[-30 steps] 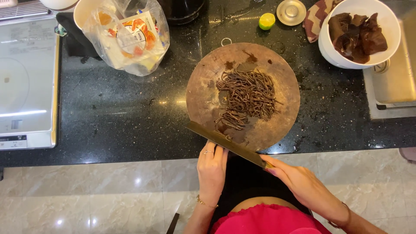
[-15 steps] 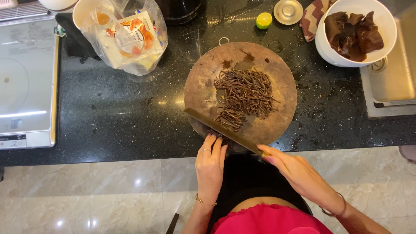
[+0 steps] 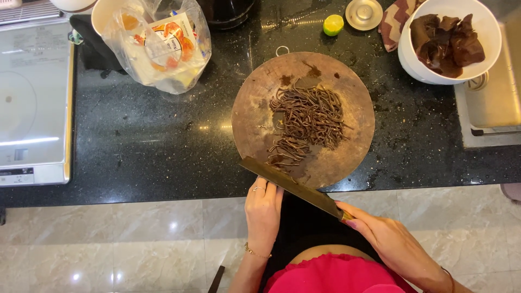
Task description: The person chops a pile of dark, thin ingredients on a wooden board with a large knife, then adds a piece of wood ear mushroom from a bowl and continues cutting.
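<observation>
A round wooden chopping board [image 3: 255, 108] lies on the black counter, with a heap of thin dark brown strips [image 3: 306, 119] on it. A broad cleaver [image 3: 290, 184] lies across the board's near edge, blade pointing up and left. My right hand [image 3: 388, 239] grips its handle. My left hand [image 3: 264, 209], a ring on one finger, rests flat with its fingertips against the back of the blade, just off the board's near rim.
A white bowl of dark mushroom pieces [image 3: 448, 40] stands at the far right beside a sink [image 3: 491, 103]. A plastic bag with packets [image 3: 163, 46], a lime [image 3: 332, 24], a metal lid [image 3: 363, 13] and an induction hob [image 3: 32, 103] are also on the counter.
The view has shifted slightly. The cleaver and both hands have stayed at the board's near edge, with the left hand still pressed against the blade.
</observation>
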